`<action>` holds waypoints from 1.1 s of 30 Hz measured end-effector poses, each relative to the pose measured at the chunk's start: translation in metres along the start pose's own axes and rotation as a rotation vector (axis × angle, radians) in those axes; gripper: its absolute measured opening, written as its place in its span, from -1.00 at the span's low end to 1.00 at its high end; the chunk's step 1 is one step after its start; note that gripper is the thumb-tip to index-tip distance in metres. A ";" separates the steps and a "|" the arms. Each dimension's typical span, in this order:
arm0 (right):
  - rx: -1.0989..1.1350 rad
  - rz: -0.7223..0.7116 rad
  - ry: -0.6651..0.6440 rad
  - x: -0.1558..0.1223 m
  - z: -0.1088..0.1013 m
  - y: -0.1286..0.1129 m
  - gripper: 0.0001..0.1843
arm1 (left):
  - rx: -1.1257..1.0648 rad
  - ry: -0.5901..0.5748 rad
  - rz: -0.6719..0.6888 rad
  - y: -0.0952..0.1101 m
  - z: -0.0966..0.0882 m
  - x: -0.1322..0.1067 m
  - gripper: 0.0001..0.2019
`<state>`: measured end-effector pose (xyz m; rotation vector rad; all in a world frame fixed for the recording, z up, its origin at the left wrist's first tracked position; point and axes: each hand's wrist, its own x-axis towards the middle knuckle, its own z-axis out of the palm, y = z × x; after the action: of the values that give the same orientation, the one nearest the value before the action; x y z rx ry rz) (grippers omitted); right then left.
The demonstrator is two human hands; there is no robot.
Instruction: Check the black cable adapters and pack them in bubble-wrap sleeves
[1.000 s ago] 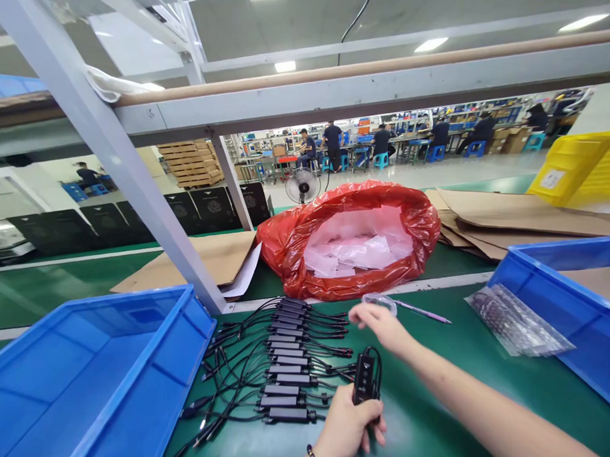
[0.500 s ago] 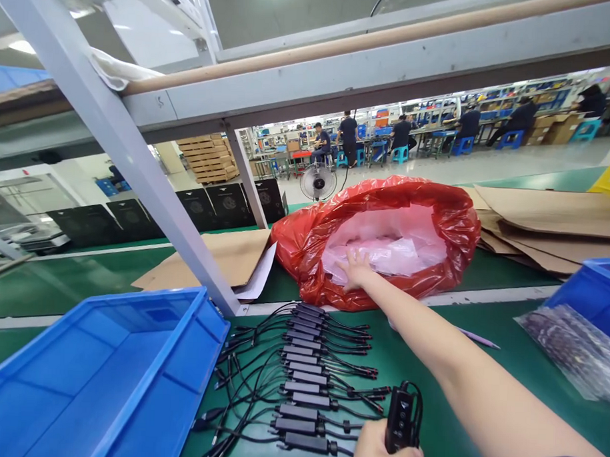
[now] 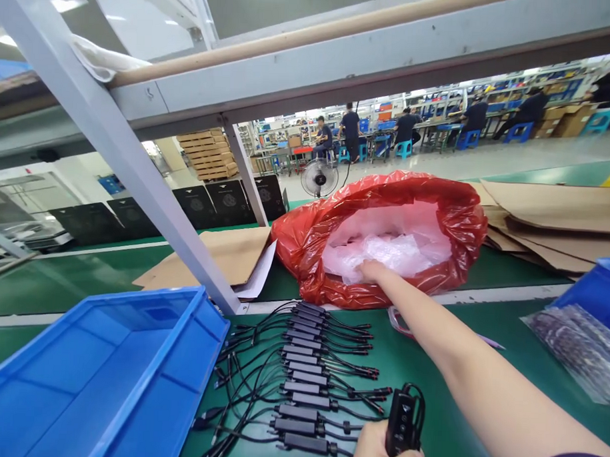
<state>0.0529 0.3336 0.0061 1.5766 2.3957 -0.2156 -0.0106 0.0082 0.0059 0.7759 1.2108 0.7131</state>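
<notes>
At the bottom, my left hand (image 3: 385, 448) grips a black button controller (image 3: 402, 418) with its cable folded alongside. My right arm stretches forward, and my right hand (image 3: 375, 271) is inside the mouth of a red plastic bag (image 3: 309, 255). Its fingers are curled onto clear plastic bags (image 3: 397, 253) lying there; the fingertips are partly hidden. Left of my left hand, several black cable modules (image 3: 300, 375) lie in a column on the green table, their leads spreading to both sides.
A blue bin (image 3: 130, 356) stands at the left; another blue bin (image 3: 596, 288) is at the right beside clear bags (image 3: 575, 351). Cardboard sheets (image 3: 551, 204) lie at the back right. A slanting metal post (image 3: 151, 190) and a crossbeam (image 3: 340, 83) frame the bench. People sit far behind.
My right hand has moved slightly right and deeper into the red bag. Its spread fingers have curled into the clear plastic. My left hand stays with the controller. The view has shifted a little.
</notes>
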 end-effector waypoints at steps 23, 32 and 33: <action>-0.149 0.084 0.642 -0.185 -0.015 0.046 -0.60 | 0.051 0.012 0.226 -0.012 0.000 -0.005 -0.82; 0.115 0.396 0.400 -0.238 0.108 0.056 -0.28 | 0.036 0.059 0.226 -0.014 0.003 -0.002 -0.77; 0.144 0.398 0.423 -0.237 0.112 0.051 -0.25 | 0.038 0.068 0.236 -0.014 0.002 -0.002 -0.77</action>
<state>0.2040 0.1165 -0.0286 2.3211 2.3178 0.0313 -0.0082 -0.0014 -0.0038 0.9427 1.2082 0.9176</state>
